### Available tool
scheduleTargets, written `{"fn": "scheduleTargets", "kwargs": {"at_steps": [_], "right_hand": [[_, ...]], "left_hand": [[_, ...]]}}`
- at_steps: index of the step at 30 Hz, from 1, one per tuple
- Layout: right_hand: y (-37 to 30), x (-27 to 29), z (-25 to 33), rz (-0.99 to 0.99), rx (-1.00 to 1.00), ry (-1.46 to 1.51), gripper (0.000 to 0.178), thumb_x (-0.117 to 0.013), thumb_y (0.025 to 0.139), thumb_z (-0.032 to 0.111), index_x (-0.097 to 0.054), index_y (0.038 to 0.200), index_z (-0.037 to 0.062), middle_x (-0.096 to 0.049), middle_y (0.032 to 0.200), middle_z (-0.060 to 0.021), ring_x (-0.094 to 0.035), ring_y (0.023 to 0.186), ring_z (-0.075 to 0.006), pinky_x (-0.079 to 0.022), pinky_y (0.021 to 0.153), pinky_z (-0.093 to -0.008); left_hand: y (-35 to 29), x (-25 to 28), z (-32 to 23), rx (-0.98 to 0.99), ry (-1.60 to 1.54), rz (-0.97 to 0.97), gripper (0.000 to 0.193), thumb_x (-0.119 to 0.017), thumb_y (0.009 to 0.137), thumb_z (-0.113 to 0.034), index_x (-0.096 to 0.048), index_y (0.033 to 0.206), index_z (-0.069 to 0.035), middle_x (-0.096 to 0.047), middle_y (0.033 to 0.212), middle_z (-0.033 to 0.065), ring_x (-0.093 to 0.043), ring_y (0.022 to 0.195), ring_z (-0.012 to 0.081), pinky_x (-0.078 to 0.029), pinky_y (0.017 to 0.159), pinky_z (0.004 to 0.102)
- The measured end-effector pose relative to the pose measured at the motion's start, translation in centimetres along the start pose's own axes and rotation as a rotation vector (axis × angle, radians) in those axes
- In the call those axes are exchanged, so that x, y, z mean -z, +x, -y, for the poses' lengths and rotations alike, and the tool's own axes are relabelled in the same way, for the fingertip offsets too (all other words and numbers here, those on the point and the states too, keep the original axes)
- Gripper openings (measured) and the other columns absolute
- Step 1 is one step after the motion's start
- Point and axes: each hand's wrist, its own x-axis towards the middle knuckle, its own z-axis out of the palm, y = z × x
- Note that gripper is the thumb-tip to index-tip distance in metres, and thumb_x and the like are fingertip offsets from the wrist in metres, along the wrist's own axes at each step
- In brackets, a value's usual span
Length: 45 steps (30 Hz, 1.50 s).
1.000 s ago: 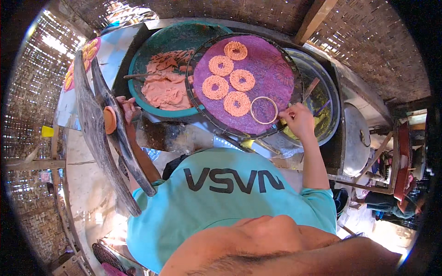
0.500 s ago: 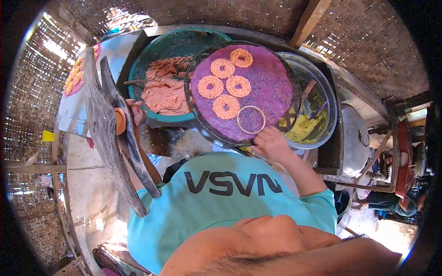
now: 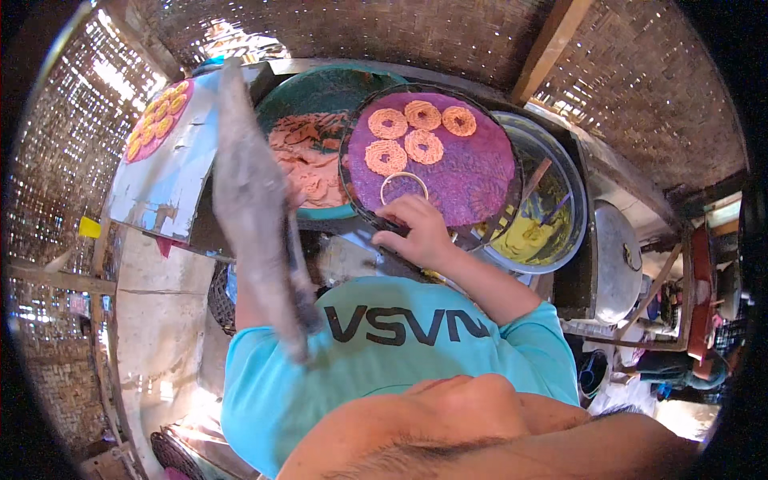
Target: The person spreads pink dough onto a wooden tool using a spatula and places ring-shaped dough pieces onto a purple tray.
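A long, weathered wooden press (image 3: 250,192) made of two bars stands at my left, smeared by motion. My left hand (image 3: 294,194) is closed around it, mostly hidden behind the wood. In front of me is a round dark-rimmed tray (image 3: 346,172) covered with purple sheeting (image 3: 472,180). Several orange dough rings (image 3: 424,146) lie toward its far side. A thin pale hoop (image 3: 404,176) rests on the sheeting near the close edge. My right hand (image 3: 416,230) grips the tray's near rim, fingertips by the hoop and thumb outside the rim.
Under the tray's left side, a green basin (image 3: 328,80) holds orange dough (image 3: 308,156). A metal basin (image 3: 572,228) with yellow batter (image 3: 528,228) stands at the right, beside a lidded pot (image 3: 616,256). Far left, yellow rings (image 3: 160,120) lie on a pale board (image 3: 172,180).
The tray has turned clockwise under my right hand, carrying the dough rings and hoop around. My right hand has shifted left. The wooden press has swung right, toward the tray.
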Motion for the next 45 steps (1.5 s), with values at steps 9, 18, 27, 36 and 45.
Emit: {"fn": "scheduleTargets", "kwargs": {"at_steps": [9,18,27,36,45], "right_hand": [[-2.6,2.1,-0.6,0.328,-0.615,0.936,0.079,-0.027,0.078,0.067,-0.04,0.119,0.0009,-0.054,0.103,-0.0112,-0.055,0.081,-0.0186,-0.045,0.075,-0.0304],[-5.5,9.0,-2.3,0.315,-0.815,1.195,0.072,-0.03,0.082,0.061,-0.039,0.117,-0.001,-0.055,0.097,-0.0174,-0.056,0.08,-0.028,-0.047,0.074,-0.0385],[-4.0,12.8,-3.0,0.362,-0.988,0.984,0.073,-0.028,0.082,0.062,-0.043,0.116,-0.0002,-0.057,0.093,-0.017,-0.057,0.076,-0.0256,-0.047,0.069,-0.0369],[-2.2,12.2,-2.8,0.299,-1.084,0.584,0.059,-0.026,0.088,0.053,-0.05,0.101,0.0012,-0.059,0.077,-0.0135,-0.059,0.065,-0.0216,-0.05,0.061,-0.0315],[-0.1,9.6,-3.9,0.296,-0.9,0.415,0.055,-0.033,0.086,0.053,-0.051,0.092,0.0014,-0.057,0.065,-0.0099,-0.056,0.052,-0.0182,-0.045,0.048,-0.0272]], "left_hand": [[1.2,-10.9,-4.0,-0.372,0.96,0.464,0.049,-0.058,0.07,-0.022,-0.047,0.112,0.001,-0.057,0.096,0.0198,-0.048,0.104,0.035,-0.033,0.096,0.0396],[10.8,-15.7,-4.4,0.525,-1.285,0.607,0.087,-0.028,0.075,-0.071,-0.037,0.123,0.002,-0.04,0.127,0.0186,-0.034,0.119,0.0373,-0.025,0.101,0.0463],[11.4,-19.9,0.7,0.584,-1.633,0.548,0.074,-0.037,0.068,-0.074,-0.05,0.091,-0.004,-0.049,0.069,0.0083,-0.048,0.071,0.0288,-0.038,0.08,0.0471],[9.4,-18.8,5.2,0.58,-1.556,0.293,0.055,-0.045,0.072,-0.066,-0.048,0.091,-0.014,-0.042,0.055,-0.0006,-0.048,0.06,0.0213,-0.041,0.063,0.04],[11.7,-15.8,4.6,0.423,-1.431,0.304,0.053,-0.044,0.073,-0.065,-0.047,0.086,-0.013,-0.038,0.05,-0.0049,-0.046,0.052,0.0152,-0.042,0.062,0.0369]]}}
